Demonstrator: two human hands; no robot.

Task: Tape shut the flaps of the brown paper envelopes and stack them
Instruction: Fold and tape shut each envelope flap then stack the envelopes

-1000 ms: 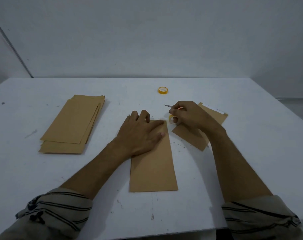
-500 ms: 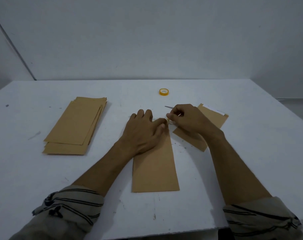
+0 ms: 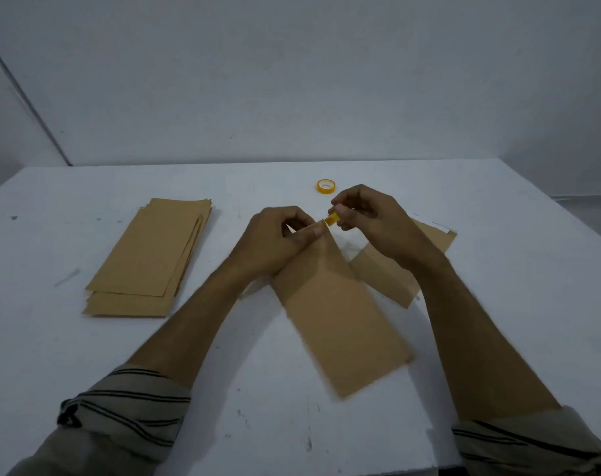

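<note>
Risk: the tape piece may fold on itself or land crooked, because the envelope is blurred, angled and apparently raised at its far end rather than flat on the table; the flap could spring open; left hand grips the envelope's top edge, fingers curled; right hand pinches the tape piece at that edge; tape roll at 12 o'clock of the hands; stack at 9 o'clock; another envelope at 3 o'clock.

Envelope stack left, tape roll centre rear, open tabletop between
</note>
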